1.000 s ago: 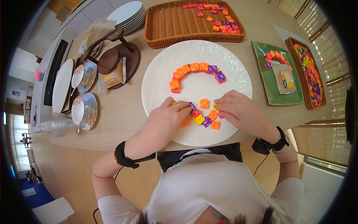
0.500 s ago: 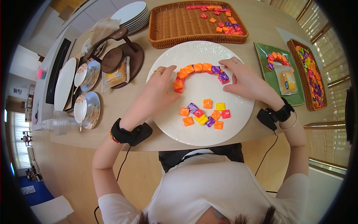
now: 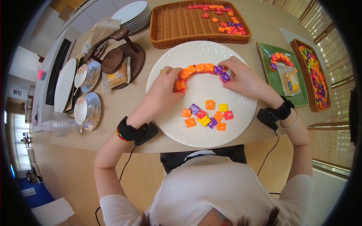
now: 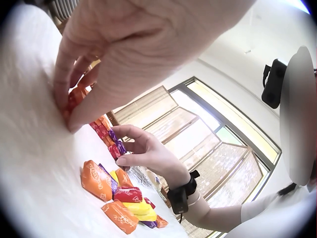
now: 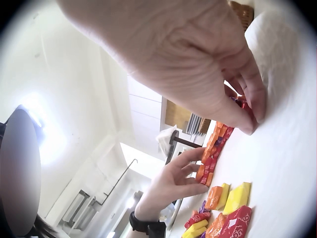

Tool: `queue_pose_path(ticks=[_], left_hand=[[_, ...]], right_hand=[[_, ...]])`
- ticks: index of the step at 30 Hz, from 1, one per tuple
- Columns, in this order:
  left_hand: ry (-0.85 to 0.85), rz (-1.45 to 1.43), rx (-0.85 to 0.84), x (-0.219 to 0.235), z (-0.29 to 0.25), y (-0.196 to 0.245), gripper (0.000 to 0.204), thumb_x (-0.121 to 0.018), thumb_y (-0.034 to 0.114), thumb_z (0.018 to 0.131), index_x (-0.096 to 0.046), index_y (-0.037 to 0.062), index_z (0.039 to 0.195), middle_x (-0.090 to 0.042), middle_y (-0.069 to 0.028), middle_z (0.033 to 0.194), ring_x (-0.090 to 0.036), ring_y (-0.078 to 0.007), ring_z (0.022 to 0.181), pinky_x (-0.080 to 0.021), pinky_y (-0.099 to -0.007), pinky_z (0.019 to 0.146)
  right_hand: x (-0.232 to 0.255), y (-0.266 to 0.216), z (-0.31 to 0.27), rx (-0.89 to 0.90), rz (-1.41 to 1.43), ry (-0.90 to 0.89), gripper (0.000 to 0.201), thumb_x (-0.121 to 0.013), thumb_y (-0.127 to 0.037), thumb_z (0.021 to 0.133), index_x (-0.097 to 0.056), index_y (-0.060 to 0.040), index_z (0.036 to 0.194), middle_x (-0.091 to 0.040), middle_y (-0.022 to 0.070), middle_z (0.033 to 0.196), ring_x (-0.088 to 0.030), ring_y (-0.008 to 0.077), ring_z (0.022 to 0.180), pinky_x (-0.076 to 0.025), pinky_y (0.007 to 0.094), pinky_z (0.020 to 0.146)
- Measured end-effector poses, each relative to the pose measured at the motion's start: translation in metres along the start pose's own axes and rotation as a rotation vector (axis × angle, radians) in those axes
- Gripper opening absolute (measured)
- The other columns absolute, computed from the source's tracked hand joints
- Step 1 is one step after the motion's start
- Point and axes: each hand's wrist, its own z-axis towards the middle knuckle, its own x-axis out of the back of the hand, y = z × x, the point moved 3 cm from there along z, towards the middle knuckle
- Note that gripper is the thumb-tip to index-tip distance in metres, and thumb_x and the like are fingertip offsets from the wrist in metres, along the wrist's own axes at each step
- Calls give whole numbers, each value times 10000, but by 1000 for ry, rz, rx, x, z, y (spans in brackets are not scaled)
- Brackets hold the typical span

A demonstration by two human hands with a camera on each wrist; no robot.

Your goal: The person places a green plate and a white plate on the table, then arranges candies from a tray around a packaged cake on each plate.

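Observation:
A curved row of stacked wrapped candies [image 3: 200, 68], mostly orange with purple ones at the right, lies on the large white plate [image 3: 233, 130]. My left hand [image 3: 164, 87] pinches the row's left end between thumb and fingers; orange and red wrappers [image 4: 74, 98] show there in the left wrist view. At the other end my right hand [image 3: 245, 78] holds the purple candies [image 3: 224, 77] between thumb and fingers. Closer to me on the plate is a loose group of orange, purple, red and yellow candies [image 3: 205, 121], touched by neither hand.
Behind the plate stands a wicker tray [image 3: 181, 44] with candies at its right. A green plate [image 3: 277, 100] with a small candy arch and a packet sits at the right, beside a basket of candies [image 3: 315, 75]. Left are a wooden stand [image 3: 136, 67], dishes [image 3: 92, 113] and stacked plates [image 3: 130, 13].
Both hands left the loose candies near me and moved away to the curved row. Half a second ago they hovered spread beside its ends; now their fingers have closed in on both ends.

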Motion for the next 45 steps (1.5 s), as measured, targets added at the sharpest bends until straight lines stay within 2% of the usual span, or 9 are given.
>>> queue_pose_path(ticks=[9,11,16,19,22,27,42,44,45], left_hand=[[6,-1,-9,0,1,-3,630,-757,50,797,-504,0,1371,-536,-148,1237,-624,-243,988,-552,-341,876],[35,-10,15,2,-3,-2,639,-762,53,795,-501,5,1376,-534,-144,1241,-622,-237,988,-553,-338,872],[200,-5,26,16,-28,8,549,-732,16,808,-541,9,1323,-562,-161,1176,-610,-299,1007,-532,-365,869],[-11,47,-10,12,-41,18,527,-732,45,841,-566,51,1341,-565,-139,1210,-602,-259,1031,-544,-330,870],[-81,81,-303,-5,-46,28,308,-701,65,875,-662,23,1177,-608,-138,1158,-644,-267,996,-546,-344,870],[-175,32,-182,-14,-48,27,276,-710,58,855,-681,20,1127,-628,-134,1049,-657,-260,916,-545,-353,845],[-181,-55,-80,-12,-67,26,220,-707,55,870,-673,9,1083,-653,-129,984,-670,-254,888,-554,-347,797],[-166,-60,-81,-11,-70,24,225,-707,54,872,-670,11,1089,-652,-129,983,-670,-253,895,-555,-348,796],[-157,-46,-105,-10,-72,23,237,-712,54,863,-669,17,1093,-651,-123,983,-664,-254,895,-554,-349,790]], right_hand=[[-1,4,0,14,10,4,543,-755,-41,775,-549,16,1274,-532,161,1144,-595,256,845,-509,356,793],[-2,5,-4,-2,74,70,557,-755,-28,782,-542,0,1295,-522,120,1147,-528,176,766,-482,290,740],[17,-25,-26,-14,-31,171,471,-731,-46,818,-570,0,1258,-554,119,1124,-572,223,843,-498,326,797],[3,-35,-37,110,-60,58,367,-716,-63,842,-613,-3,1190,-581,123,1087,-605,251,909,-509,342,830],[-19,-42,-36,302,-87,-38,301,-712,-68,847,-642,-17,1136,-592,122,1062,-607,255,932,-512,339,831],[-37,-44,-30,387,-107,-145,257,-691,-67,837,-647,-12,1085,-598,127,1042,-610,304,961,-512,387,845],[-48,-62,6,321,63,-138,132,-603,-70,934,-669,38,971,-651,138,850,-646,288,772,-522,362,720],[-60,-64,15,-4,364,-380,141,-635,-93,931,-660,39,972,-669,136,823,-650,282,725,-514,359,695],[-63,-67,17,-5,365,-380,141,-635,-93,931,-660,39,972,-669,136,823,-650,282,725,-514,359,695]])
